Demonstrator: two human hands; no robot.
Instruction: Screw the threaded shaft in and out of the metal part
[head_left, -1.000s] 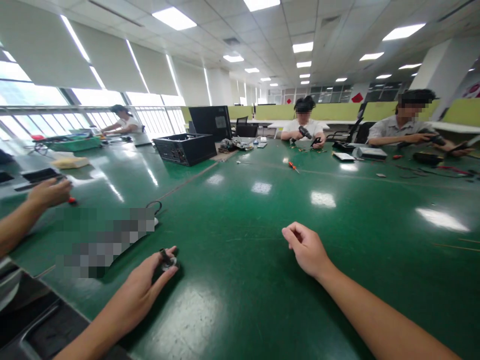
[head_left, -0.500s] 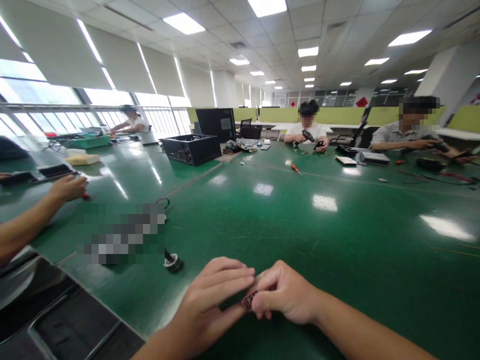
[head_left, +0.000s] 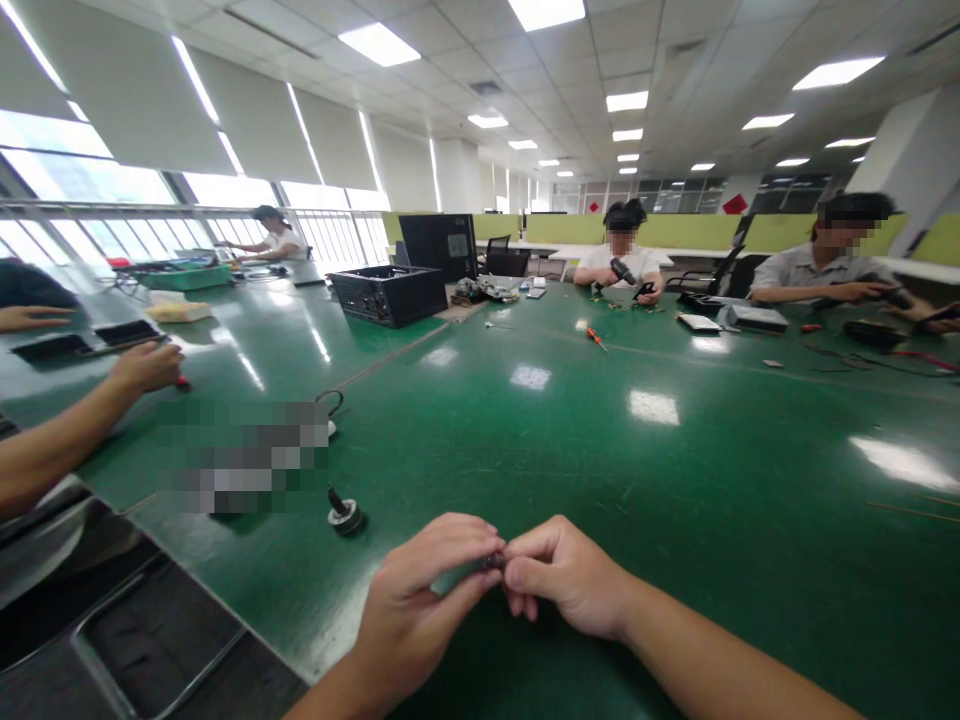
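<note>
Pinching a small dark part [head_left: 493, 562] between the fingertips of our left hand [head_left: 416, 590] and right hand [head_left: 574, 580], we hold it over the green table [head_left: 465, 440]. We see it as short and brownish, its details blurred and partly covered. Left of our hands sits a round grey piece [head_left: 346, 516] with a dark stem tilting up.

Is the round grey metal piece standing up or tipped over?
Upright: its round base rests on the green table, dark stem pointing up.
</note>
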